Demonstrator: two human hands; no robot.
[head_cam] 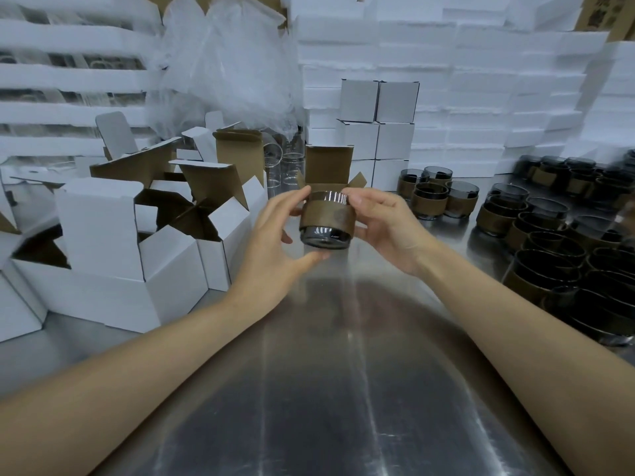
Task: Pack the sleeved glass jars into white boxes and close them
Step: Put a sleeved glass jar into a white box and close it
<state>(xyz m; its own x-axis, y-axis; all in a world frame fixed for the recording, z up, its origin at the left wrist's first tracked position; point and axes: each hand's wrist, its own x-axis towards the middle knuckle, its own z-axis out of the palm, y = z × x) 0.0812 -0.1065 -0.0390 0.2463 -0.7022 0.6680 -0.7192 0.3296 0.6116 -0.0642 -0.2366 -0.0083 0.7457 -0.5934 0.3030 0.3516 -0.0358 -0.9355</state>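
Smoky glass jar w/ brown sleeve, gripped by left hand & right hand.

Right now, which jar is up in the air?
The jar held between the left hand and right hand, in front of an open box. All the other jars sit on the table at right.

Single head-worn wide-angle view, looked forward and down along both forearms onto the steel table, close range. Left hand and right hand sat near frame centre; foam stacks closed the view at 12 o'clock.
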